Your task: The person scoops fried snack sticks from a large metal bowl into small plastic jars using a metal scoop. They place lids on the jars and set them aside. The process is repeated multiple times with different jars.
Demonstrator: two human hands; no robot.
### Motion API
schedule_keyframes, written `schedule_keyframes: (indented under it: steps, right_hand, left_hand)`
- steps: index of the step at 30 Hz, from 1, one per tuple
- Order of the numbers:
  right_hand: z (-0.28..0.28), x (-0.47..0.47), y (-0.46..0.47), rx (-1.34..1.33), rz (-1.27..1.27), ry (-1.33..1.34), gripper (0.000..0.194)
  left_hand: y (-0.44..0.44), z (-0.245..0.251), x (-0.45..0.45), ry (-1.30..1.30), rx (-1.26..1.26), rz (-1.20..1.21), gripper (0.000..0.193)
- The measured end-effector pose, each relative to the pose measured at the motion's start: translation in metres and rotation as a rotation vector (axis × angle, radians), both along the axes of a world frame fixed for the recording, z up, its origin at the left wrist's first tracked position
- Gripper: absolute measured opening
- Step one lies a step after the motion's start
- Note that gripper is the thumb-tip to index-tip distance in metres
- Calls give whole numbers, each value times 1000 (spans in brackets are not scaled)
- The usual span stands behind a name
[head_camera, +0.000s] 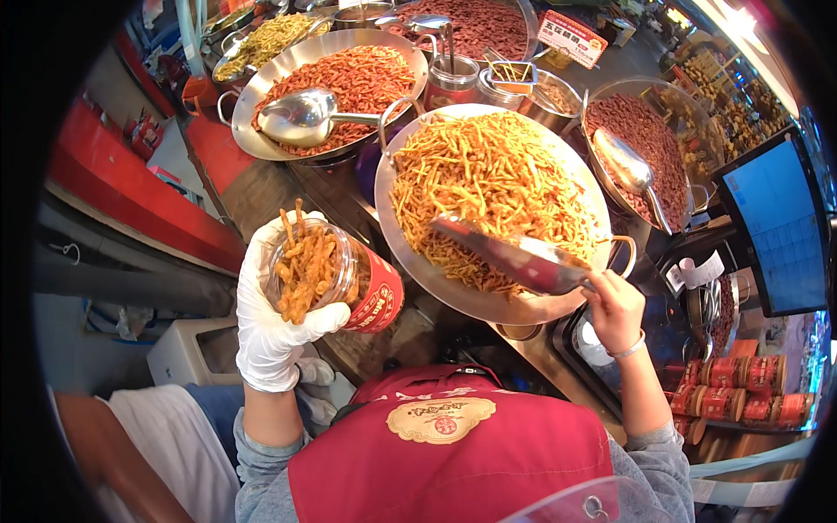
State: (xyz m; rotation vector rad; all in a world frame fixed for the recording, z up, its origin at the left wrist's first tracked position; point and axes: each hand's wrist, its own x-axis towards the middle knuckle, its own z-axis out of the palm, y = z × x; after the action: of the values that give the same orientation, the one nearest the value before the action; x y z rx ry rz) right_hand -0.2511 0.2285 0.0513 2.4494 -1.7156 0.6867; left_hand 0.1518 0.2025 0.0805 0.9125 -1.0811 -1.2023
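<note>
My left hand (274, 320), in a white glove, holds a clear plastic jar (369, 287) with a red label, tilted with its mouth to the left. Fried snack sticks (304, 271) fill the jar and poke out of its mouth. My right hand (614, 310) is bare, wears a bracelet and grips the handle of a metal scoop (510, 255). The scoop lies over a large steel pan (458, 302) heaped with thin yellow fried strips (490, 170), its front end against them.
Behind stands a pan of reddish snacks (353, 72) with another scoop (301, 118). At the right are a pan of dark red pieces (637, 131), a monitor (778, 222) and stacked jars (726, 402). A person's arm (111, 451) shows at lower left.
</note>
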Motion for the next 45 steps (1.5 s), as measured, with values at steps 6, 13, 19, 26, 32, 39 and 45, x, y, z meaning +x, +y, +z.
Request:
schedule_keyframes:
  steps: [6, 13, 19, 26, 32, 39, 45]
  right_hand:
    - [-9, -3, -3, -183, -21, 120, 31]
    - [7, -19, -12, -324, -64, 97, 30]
    - [117, -53, -11, -405, -16, 184, 37]
    - [208, -22, -31, -218, 167, 391, 32]
    - [218, -30, -18, -236, 121, 445, 31]
    - [224, -33, -2, -283, 58, 475, 30]
    - [222, -28, 8, -356, 47, 477, 30]
  left_hand:
    - [-13, 9, -28, -3, -10, -52, 95]
    - [-39, 5, -61, 6, -89, -171, 91]
    - [-61, 10, -95, -327, -67, -193, 92]
    - [-83, -13, -137, -530, -326, -226, 96]
    - [-81, -24, -138, -255, -170, -370, 95]
    - [-80, -13, -134, -260, -164, -326, 97]
    - [-78, -27, -133, -272, -248, -322, 97]
